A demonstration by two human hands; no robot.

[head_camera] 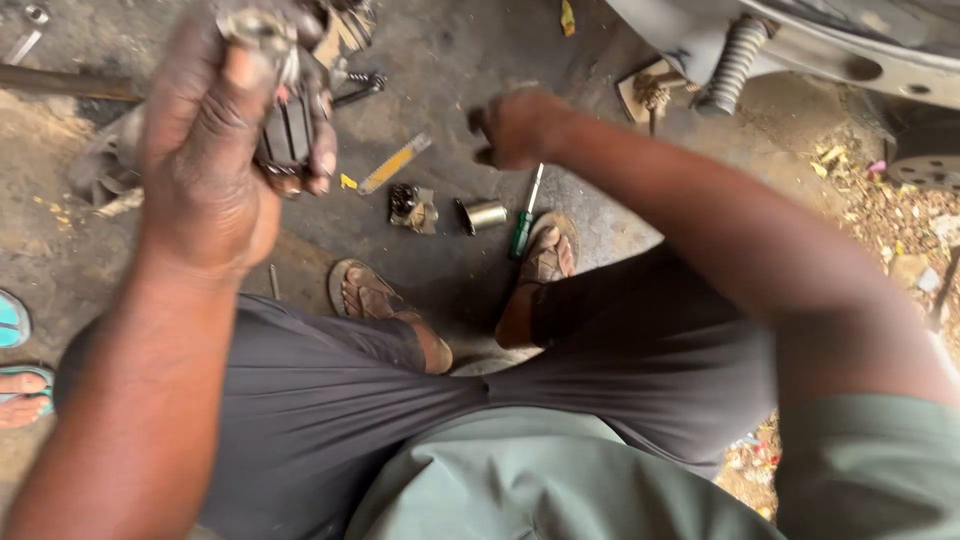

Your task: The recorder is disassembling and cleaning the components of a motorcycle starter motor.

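A person squats on a grimy concrete floor (pixel 450 60), seen from above their own head. The left hand (pixel 205 140) is raised close to the camera, its fingers wrapped tightly around a dirty metal brake part (pixel 285 125) with dark ribbed pads. The right hand (pixel 515 128) hovers lower over the floor, curled into a loose fist; whether it pinches anything cannot be told.

On the floor between the sandalled feet lie a green-handled screwdriver (pixel 526 218), a short metal sleeve (pixel 484 214), a small greasy fitting (pixel 410 207) and a yellow strip (pixel 396 163). A coil spring (pixel 732 66) on a vehicle's underside shows at upper right.

Holding such a greasy part firmly, as judged here, calls for a full-palm grip and keeping it over the floor, not over the feet.

The part's top is cut off by the frame edge and blurred, so its exact kind is uncertain. Another person's foot in a blue sandal (pixel 18 385) is partly cut off at left.
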